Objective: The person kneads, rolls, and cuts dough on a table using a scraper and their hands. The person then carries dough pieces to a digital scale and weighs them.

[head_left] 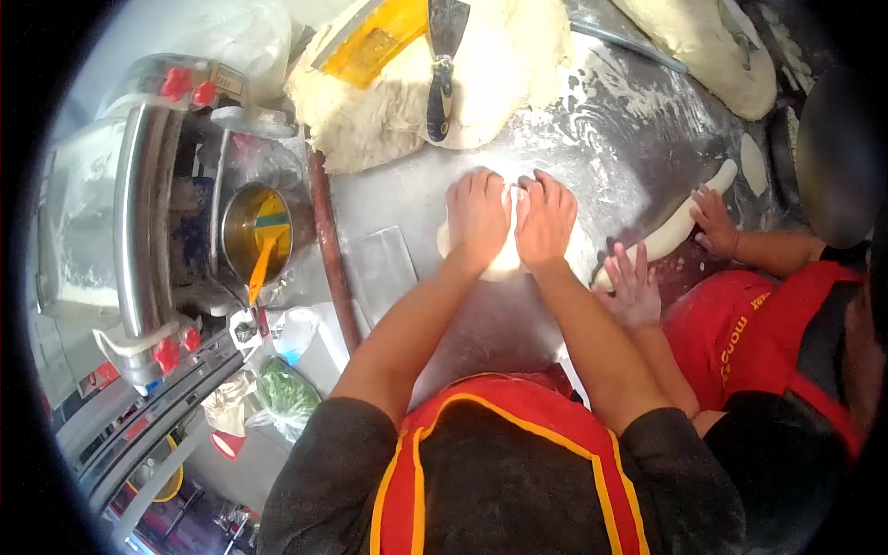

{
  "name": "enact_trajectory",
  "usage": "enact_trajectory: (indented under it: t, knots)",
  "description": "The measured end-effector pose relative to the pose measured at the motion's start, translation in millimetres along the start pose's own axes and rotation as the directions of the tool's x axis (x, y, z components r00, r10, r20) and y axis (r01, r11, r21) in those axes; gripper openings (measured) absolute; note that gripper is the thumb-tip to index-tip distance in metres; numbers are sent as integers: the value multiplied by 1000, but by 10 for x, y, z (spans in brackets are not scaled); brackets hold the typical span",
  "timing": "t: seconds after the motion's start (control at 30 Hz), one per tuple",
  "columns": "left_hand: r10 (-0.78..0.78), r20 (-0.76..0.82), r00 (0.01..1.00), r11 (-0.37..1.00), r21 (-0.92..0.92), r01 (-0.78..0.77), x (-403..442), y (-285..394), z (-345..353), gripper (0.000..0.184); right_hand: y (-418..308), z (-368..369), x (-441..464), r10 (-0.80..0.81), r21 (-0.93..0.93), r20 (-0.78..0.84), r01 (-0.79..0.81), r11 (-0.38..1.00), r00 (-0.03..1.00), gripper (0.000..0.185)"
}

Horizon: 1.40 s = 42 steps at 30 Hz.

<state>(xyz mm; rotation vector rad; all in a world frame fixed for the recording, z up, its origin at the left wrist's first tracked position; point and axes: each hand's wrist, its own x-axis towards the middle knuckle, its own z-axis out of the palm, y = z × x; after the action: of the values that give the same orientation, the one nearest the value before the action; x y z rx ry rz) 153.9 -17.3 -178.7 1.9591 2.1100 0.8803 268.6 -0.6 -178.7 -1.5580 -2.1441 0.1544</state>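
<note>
A pale piece of dough (pixel 504 265) lies on the floury metal table in front of me. My left hand (pixel 479 220) presses on its left side with the fingers curled over the far edge. Close beside it, my right hand (pixel 548 220) grips the dough's right side the same way, thumb near the left one. Both palms face down and hide much of the dough. Beyond them rests a large dough mass (pixel 370 125), with a black-handled scraper (pixel 440 100) and a yellow scraper (pixel 377 39) on top.
At right, a co-worker's hands (pixel 636 289) roll a long dough strip (pixel 675 231). A wooden rolling pin (pixel 331 250) and clear sheet (pixel 381 273) lie left. Further left stand a metal pot (pixel 233 227) with an orange-handled brush (pixel 263 264) and a roller machine (pixel 139 213).
</note>
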Motion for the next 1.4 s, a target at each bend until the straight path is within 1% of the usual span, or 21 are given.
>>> enact_trajectory:
  t: [0.07, 0.13, 0.17, 0.2, 0.23, 0.27, 0.33, 0.43, 0.47, 0.53, 0.57, 0.67, 0.73, 0.8, 0.87, 0.9, 1.0, 1.1, 1.2, 1.3, 1.4]
  knots:
    - [28, -32, 999, 1000, -3, -28, 73, -51, 48, 20, 10, 28, 24, 30, 13, -2, -30, 999, 1000, 24]
    - [66, 131, 989, 998, 17, -69, 79, -121, 46, 19, 38, 72, 51, 46, 44, 11, -47, 998, 999, 25]
    - [130, 230, 964, 990, 20, -138, 92, -263, 88, 19, 202, 195, 93, 84, -31, 212, -80, 996, 974, 29]
    - [185, 331, 925, 980, 14, -201, 97, -373, 48, 20, 409, 34, 225, 104, 394, 586, -395, 830, 803, 31]
    - [82, 561, 824, 985, -169, 18, 162, -324, -369, 27, 437, -218, 184, 163, 441, 505, -416, 795, 848, 30]
    - [-2, 549, 836, 985, -141, 95, -32, -334, -469, 29, 429, -426, 128, 227, 491, 420, -430, 757, 879, 30]
    - [-156, 507, 847, 969, -87, 231, -497, -292, -596, 34, 670, -85, -149, 160, 328, 317, -266, 906, 935, 31]
    - [-323, 478, 817, 887, -149, 438, -898, -178, -639, 37, 451, -96, -60, 194, 272, 509, -370, 888, 839, 40]
    - [-263, 497, 827, 903, -174, 392, -913, -346, -510, 37, 258, -214, 40, 210, 269, 623, -459, 847, 753, 44]
    - [-144, 531, 835, 924, -231, 305, -870, -744, -204, 37, -228, -599, 6, -35, 421, 459, -183, 888, 888, 35]
    - [-371, 380, 847, 832, -269, 485, -658, -236, -868, 33, -457, -825, -123, -155, 431, 366, -20, 902, 917, 33]
    - [-57, -11, 998, 832, -554, 42, -596, -226, -624, 31, -693, -1131, -687, -406, 391, 259, 289, 874, 876, 27]
    - [45, 351, 935, 998, 23, -57, -903, -49, -461, 24, -480, -1122, -975, -449, 468, 220, 310, 828, 866, 27]
    - [-5, -136, 991, 986, -165, -18, -1128, 228, -555, 25, -386, -1028, -987, -391, 480, 140, 283, 830, 910, 28]
    - [37, -218, 975, 992, -112, -62, -1241, 289, -476, 25, -503, -845, -942, -212, 439, 21, 181, 880, 977, 30]
    - [59, -258, 964, 993, -84, -83, -1268, 307, -431, 24, -514, -652, -938, -268, 486, 22, 224, 845, 963, 34]
    - [40, 159, 986, 998, -61, -30, -1023, 78, -353, 24, -424, -259, -835, -232, 381, -68, 240, 893, 970, 34]
    - [-150, 558, 816, 989, 78, 128, -433, 115, -502, 24, -451, -260, -491, -120, 346, 80, 85, 934, 990, 35]
    - [6, 59, 998, 994, -108, 0, -337, -60, -321, 22, -396, -94, -226, -36, 260, 98, 9, 966, 994, 34]
    - [99, -189, 977, 992, 99, -82, -178, -103, -153, 20, -289, 72, -21, -48, 198, 29, 41, 979, 998, 33]
    - [-2, -131, 991, 997, 74, 11, -128, -162, -46, 18, -175, 311, 95, -63, 83, 23, 61, 995, 998, 26]
